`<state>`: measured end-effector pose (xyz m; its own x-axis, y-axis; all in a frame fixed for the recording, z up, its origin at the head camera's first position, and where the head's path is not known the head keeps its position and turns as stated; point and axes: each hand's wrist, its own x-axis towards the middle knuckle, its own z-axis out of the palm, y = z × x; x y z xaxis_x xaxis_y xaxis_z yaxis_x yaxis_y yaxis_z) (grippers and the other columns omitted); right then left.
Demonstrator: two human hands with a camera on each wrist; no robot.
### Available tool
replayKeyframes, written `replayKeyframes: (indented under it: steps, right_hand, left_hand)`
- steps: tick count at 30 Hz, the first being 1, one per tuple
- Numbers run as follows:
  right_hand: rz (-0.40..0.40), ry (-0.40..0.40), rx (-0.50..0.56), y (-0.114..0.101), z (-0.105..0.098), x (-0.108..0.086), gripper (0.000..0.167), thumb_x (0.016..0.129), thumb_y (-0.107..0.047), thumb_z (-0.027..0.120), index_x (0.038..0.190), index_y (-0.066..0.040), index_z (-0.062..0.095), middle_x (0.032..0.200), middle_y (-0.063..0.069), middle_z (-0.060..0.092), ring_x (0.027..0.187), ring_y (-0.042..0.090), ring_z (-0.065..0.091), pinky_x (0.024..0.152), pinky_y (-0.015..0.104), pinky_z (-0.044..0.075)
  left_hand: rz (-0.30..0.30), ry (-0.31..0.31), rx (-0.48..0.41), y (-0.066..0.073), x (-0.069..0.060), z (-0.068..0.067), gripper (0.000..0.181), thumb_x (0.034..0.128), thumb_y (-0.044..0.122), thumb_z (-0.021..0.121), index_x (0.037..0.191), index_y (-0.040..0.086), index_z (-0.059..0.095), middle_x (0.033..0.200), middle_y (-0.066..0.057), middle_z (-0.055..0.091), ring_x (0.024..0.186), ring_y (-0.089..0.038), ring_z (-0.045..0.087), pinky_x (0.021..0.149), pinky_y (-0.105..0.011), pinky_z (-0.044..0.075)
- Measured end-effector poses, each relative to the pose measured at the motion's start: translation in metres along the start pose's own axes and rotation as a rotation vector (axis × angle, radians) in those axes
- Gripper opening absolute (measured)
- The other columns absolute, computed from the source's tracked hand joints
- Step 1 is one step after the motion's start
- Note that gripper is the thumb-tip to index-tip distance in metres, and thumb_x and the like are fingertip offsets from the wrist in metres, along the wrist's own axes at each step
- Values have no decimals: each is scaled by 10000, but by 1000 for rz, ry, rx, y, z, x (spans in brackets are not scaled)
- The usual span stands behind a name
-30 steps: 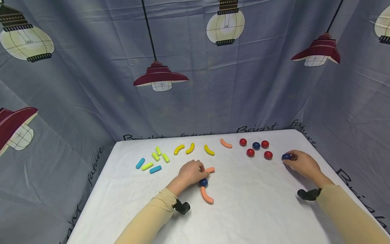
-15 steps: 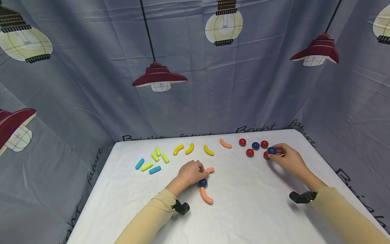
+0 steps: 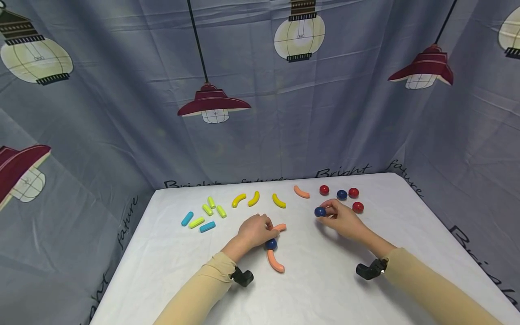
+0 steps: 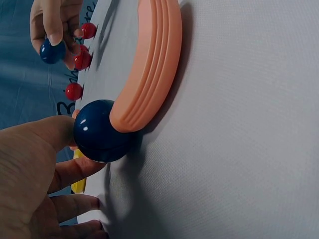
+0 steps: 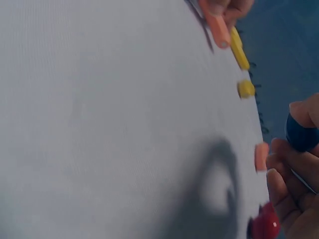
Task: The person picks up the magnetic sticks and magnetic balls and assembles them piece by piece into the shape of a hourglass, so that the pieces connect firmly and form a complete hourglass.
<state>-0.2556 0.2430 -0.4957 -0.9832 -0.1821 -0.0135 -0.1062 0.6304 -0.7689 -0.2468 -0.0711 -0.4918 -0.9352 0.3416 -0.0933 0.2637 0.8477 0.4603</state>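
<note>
My left hand (image 3: pixel 255 230) pinches an orange curved stick (image 3: pixel 280 227) between thumb and fingers, low over the white table. Against that stick sits a dark blue ball (image 3: pixel 271 244), joined at its near side to a second orange curved stick (image 3: pixel 275 262). The left wrist view shows this blue ball (image 4: pixel 94 134) touching the end of the ribbed orange stick (image 4: pixel 154 59); the ball mostly hides the pinched one. My right hand (image 3: pixel 345 222) holds another blue ball (image 3: pixel 320 211) between thumb and fingertips, above the table and to the right of the joined pieces.
Light green sticks (image 3: pixel 197 222) and blue sticks (image 3: pixel 207 226) lie at the left. Yellow curved sticks (image 3: pixel 279 201) and an orange one (image 3: pixel 301 192) lie at the back. Red balls (image 3: pixel 358 207) and a blue ball (image 3: pixel 342 194) rest back right. A printed curtain (image 3: pixel 260 144) surrounds the table (image 3: pixel 325 289).
My right hand has carried its blue ball leftwards from the table's right side, past the red balls, one of which it now hides. The left hand and the joined pieces have stayed put.
</note>
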Motion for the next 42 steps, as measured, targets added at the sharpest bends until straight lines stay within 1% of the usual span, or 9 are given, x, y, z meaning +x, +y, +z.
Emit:
replayKeyframes:
  steps: [4,7,10,13,18,24,27,33,42]
  right_hand:
    - [-26,-36,-5,-4,19,5,435,907,-329,794,1246,-132,608,1090,23,695,1020,229,637,822,385,534]
    - [-42,-61,-8,-6,31,8,430,886,-336,817,1226,-133,648,1022,7,649,972,209,602,811,357,532]
    - [-38,-82,8,-9,41,11,437,872,-325,831,1217,-119,659,977,10,622,919,201,575,770,323,518]
    - [-28,-100,23,-13,48,12,429,868,-292,833,1213,-107,659,979,7,628,908,192,575,770,307,514]
    - [-15,-121,21,-20,58,12,420,853,-230,844,1208,-107,657,978,6,635,899,191,576,785,325,516]
    - [6,-114,13,-27,67,15,419,838,-188,853,1199,-128,649,995,-12,641,921,178,589,827,335,521]
    - [-23,-113,-11,-28,69,17,410,839,-186,853,1194,-151,649,996,-25,632,919,170,571,812,338,501]
    - [-97,-124,-49,-30,69,17,394,825,-171,874,1163,-178,671,945,-8,592,861,185,516,725,332,449]
    - [-119,-150,-60,-29,73,20,377,832,-167,870,1155,-177,675,928,-21,589,848,178,512,714,328,445]
  left_hand:
    - [0,0,12,0,1,1,264,896,430,733,904,167,708,790,39,547,712,-131,504,593,-284,425]
    - [2,1,19,0,1,1,274,898,444,730,903,171,710,785,45,549,711,-128,505,592,-281,426]
    - [4,3,17,0,1,2,285,899,456,733,902,172,711,787,47,550,710,-128,506,593,-283,428]
    - [3,2,13,0,1,1,293,899,462,735,911,169,713,797,45,549,715,-130,506,597,-286,428]
    - [9,4,3,0,0,0,292,899,448,739,922,158,718,806,34,555,723,-135,506,601,-292,431]
    - [7,8,15,0,1,0,285,902,450,734,910,165,716,810,38,559,729,-128,509,609,-288,438]
    - [5,7,24,0,1,0,286,904,453,730,911,168,717,810,38,558,728,-128,509,606,-288,437]
    - [7,5,35,1,1,0,288,909,455,726,918,167,719,818,34,561,730,-130,512,610,-290,439]
    - [-2,-1,21,1,1,0,268,908,438,736,912,170,721,805,32,552,715,-138,508,590,-290,428]
